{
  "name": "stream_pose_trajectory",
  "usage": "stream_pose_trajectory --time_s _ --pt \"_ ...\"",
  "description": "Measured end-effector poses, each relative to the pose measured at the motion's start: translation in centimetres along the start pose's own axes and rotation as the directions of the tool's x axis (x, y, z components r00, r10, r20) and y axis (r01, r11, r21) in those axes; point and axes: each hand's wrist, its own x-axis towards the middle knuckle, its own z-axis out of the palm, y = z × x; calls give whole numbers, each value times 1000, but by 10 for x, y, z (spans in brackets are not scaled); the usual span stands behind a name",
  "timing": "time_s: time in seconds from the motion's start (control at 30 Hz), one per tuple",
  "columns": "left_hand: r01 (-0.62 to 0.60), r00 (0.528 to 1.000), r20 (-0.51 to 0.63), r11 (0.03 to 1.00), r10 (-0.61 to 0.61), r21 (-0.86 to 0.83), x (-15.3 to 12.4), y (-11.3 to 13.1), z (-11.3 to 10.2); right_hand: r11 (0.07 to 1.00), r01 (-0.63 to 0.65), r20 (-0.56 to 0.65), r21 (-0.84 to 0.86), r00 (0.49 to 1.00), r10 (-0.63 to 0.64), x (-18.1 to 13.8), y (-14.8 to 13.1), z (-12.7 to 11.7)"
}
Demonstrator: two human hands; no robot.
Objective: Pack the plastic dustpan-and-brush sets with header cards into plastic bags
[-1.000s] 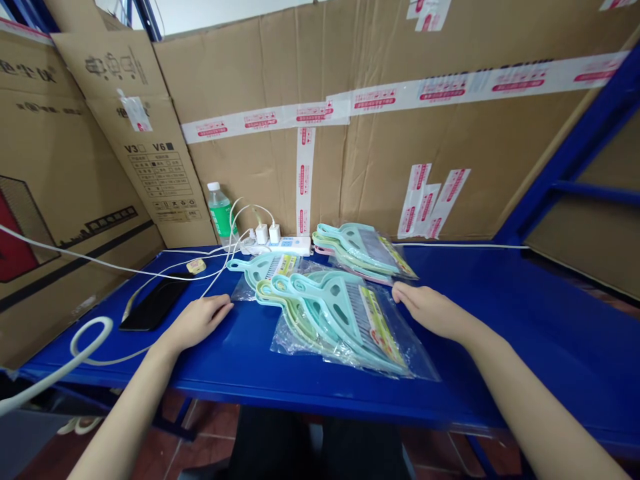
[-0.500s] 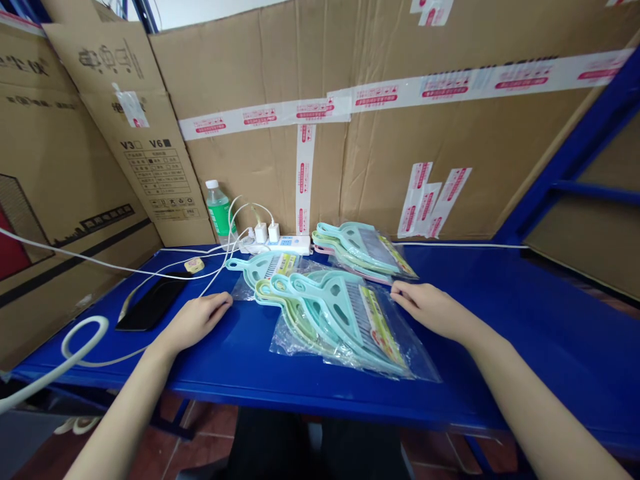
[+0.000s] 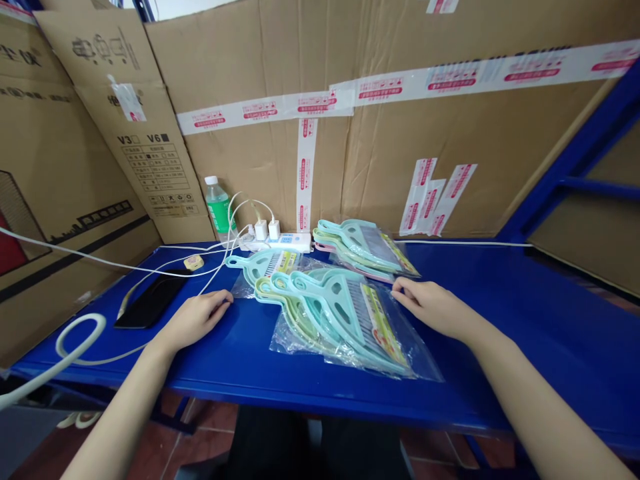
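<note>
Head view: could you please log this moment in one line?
left hand: open, on table | right hand: open, beside bagged dustpans

Both hands, left and right, lie flat, palms down.

The lower bagged dustpan sets lie mostly hidden under the top set, so their number cannot be told. Label print is too small to read, and the white hose runs off the left edge.

I'm in storeroom/packing area: taped cardboard cartons across top of frame, blue steel shelf, bagged stock at centre.
</note>
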Motion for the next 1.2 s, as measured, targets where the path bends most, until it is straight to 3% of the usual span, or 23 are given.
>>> stream_pose_trajectory --time_s 0.47,0.8,0.9,1.03,1.1,1.2 --pt "23 1000 14 999 -22 -31 1 0 0 1000 -18 30 9 999 17 0 1 0" --pt "95 994 55 991 -90 -96 1 0 2 999 -19 118 27 993 15 0 5 2" --pt "97 989 123 982 -78 -162 -1 -2 -11 1000 -19 126 20 992 16 -1 4 2" --pt "143 970 227 956 -85 -255 -14 -20 -44 1000 -21 141 2 990 20 -3 3 1" --pt "204 964 216 953 -155 -226 -20 -38 -61 999 -34 159 -8 987 34 -4 3 1" --pt "387 909 183 921 -373 -42 -26 -64 -77 998 -59 185 -12 981 60 -4 5 1"
